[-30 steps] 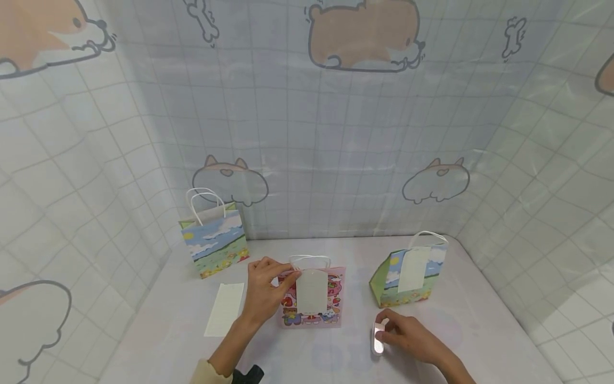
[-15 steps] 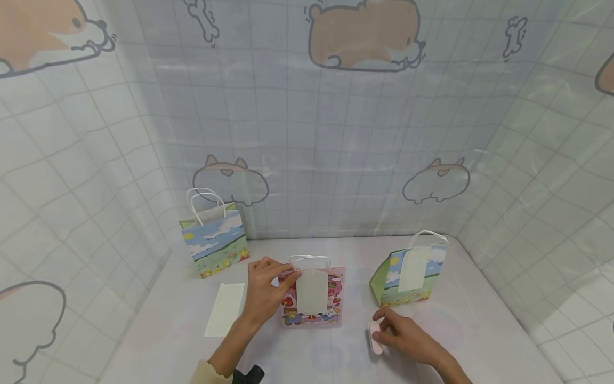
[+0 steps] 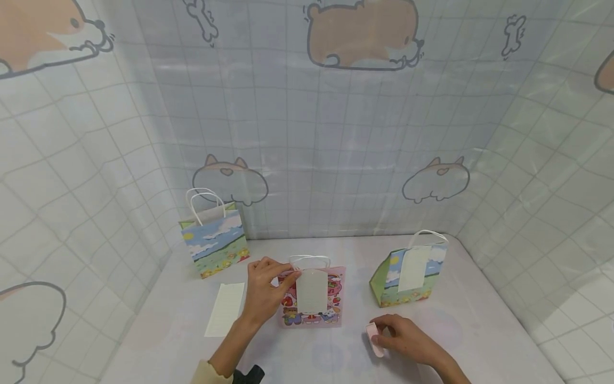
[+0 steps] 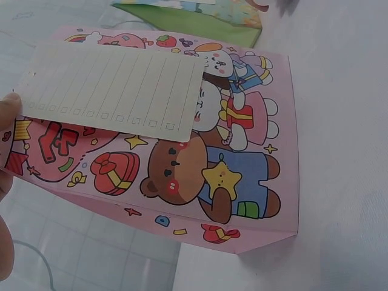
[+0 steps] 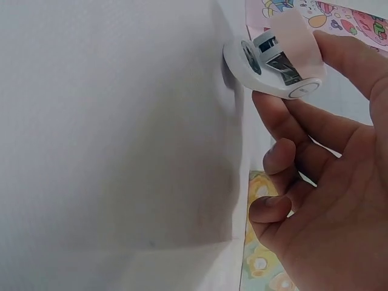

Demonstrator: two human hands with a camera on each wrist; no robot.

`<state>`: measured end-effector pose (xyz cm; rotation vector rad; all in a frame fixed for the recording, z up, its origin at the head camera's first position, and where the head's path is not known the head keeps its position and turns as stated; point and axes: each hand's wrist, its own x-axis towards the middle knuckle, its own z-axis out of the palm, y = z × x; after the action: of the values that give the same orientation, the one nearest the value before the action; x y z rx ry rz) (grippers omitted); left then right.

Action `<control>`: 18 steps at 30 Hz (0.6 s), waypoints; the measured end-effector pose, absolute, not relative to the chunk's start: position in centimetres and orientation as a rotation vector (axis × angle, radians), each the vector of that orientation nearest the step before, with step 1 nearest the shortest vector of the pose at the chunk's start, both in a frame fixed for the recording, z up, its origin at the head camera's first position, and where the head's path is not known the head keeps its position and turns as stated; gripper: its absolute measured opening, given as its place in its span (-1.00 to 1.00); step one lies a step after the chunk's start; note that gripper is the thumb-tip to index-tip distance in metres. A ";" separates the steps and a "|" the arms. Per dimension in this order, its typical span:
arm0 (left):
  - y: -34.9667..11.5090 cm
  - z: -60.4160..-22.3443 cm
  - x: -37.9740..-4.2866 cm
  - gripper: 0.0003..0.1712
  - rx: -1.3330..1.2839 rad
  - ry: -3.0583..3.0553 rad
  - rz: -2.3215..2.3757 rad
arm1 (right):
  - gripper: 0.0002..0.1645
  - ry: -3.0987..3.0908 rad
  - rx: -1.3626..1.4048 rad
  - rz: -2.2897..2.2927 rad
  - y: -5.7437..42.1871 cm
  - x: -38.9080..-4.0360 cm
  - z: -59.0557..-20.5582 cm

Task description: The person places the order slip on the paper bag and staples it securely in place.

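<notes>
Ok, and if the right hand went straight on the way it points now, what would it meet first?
Probably the pink bag: in the head view, the right hand, pinching the small stapler, points leftward and forward toward the bag's right edge. Depth is unclear, so it might pass in front.

– Paper for the pink bag (image 4: 182,173)?
– Looks like it: smooth, printed, low in sheen.
– And for the lined sheet (image 4: 121,91)?
– Paper too, flat and matt.
– Any plastic on the small pink-and-white device (image 5: 300,48)?
– Outside, smooth as moulded plastic; inside, shiny and metallic-looking.
– Behind, on the wall covering (image 3: 336,117)?
– Looks like thin plastic sheeting, glossy, slightly rippled.
– And across the tabletop (image 3: 172,309)?
– Smooth, mostly matt; hard to name beyond that.
</notes>
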<state>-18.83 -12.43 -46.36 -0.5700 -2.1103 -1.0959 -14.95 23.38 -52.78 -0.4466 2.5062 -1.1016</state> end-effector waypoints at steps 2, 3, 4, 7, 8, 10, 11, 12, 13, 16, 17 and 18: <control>-12.4 -46.3 -18.8 -0.84 -0.566 -2.111 -1.094 | -0.51 2.496 -0.449 -1.109 23.4 -14.9 -52.8; -12.4 -46.3 -18.8 -0.83 -0.565 -2.113 -1.093 | -0.53 2.488 -0.449 -1.115 23.4 -14.8 -52.9; -12.4 -46.3 -18.7 -0.84 -0.563 -2.115 -1.092 | -0.54 2.477 -0.453 -1.126 23.4 -14.8 -52.9; -12.4 -46.3 -18.7 -0.84 -0.563 -2.116 -1.088 | -0.57 2.419 -0.449 -1.177 23.4 -14.6 -52.9; -12.4 -46.3 -18.7 -0.84 -0.564 -2.116 -1.088 | -0.57 2.402 -0.442 -1.193 23.4 -14.6 -52.8; -12.4 -46.3 -18.7 -0.84 -0.566 -2.114 -1.087 | -0.58 2.383 -0.445 -1.218 23.3 -14.7 -52.7; -12.4 -46.3 -18.7 -0.84 -0.567 -2.113 -1.086 | -0.59 2.385 -0.452 -1.222 23.3 -14.7 -52.6; -12.4 -46.3 -18.7 -0.84 -0.569 -2.113 -1.086 | -0.59 2.391 -0.463 -1.225 23.2 -14.8 -52.5; -12.4 -46.3 -18.7 -0.84 -0.569 -2.112 -1.086 | -0.60 2.407 -0.484 -1.222 23.2 -14.8 -52.4; -12.4 -46.3 -18.7 -0.83 -0.573 -2.112 -1.079 | -0.62 2.466 -0.558 -1.213 23.2 -14.9 -52.2; -12.4 -46.3 -18.7 -0.83 -0.576 -2.111 -1.077 | -0.62 2.490 -0.584 -1.206 23.2 -14.9 -52.1; -12.5 -46.3 -18.8 -0.83 -0.578 -2.109 -1.077 | -0.62 2.511 -0.607 -1.202 23.2 -14.9 -51.9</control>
<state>-18.77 -12.46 -46.32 -0.5775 -2.1094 -1.0768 -14.89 23.22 -51.94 -0.6070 2.5112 -1.2024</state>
